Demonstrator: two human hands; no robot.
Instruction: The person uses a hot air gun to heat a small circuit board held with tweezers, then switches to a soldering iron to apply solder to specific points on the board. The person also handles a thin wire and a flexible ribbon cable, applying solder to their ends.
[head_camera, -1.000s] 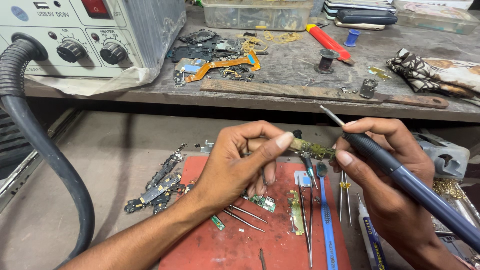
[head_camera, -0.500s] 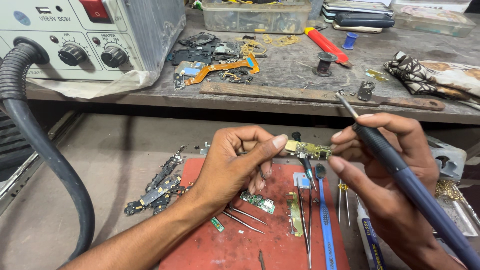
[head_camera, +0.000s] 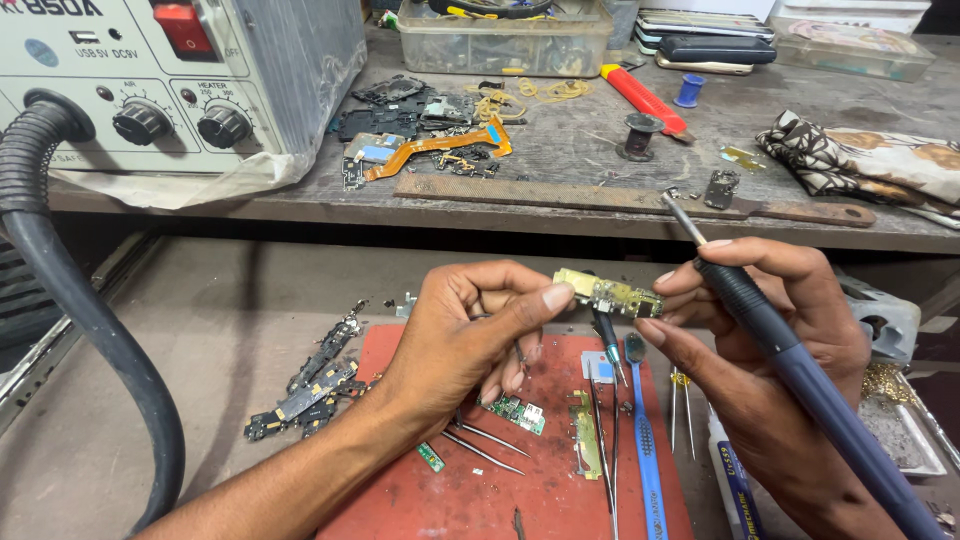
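both hands pinch a small circuit board (head_camera: 608, 294) above the red mat (head_camera: 560, 480): left hand (head_camera: 470, 335) at one end, right hand (head_camera: 770, 345) at the other, its grip also closed round a soldering iron (head_camera: 790, 360). i judge the thin board could slip onto the cluttered counter (head_camera: 200, 330), or the iron's tip swing toward the fingers.

a small circuit board (head_camera: 608, 294) sits between both hands, above a mat (head_camera: 540, 480), shelf (head_camera: 580, 190) behind.

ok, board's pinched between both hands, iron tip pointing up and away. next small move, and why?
Probably tilt the iron down so its tip meets the board. The right hand holds the iron in a pen grip, but the tip sits above and clear of the board, which the left hand steadies at its other end over the red mat.
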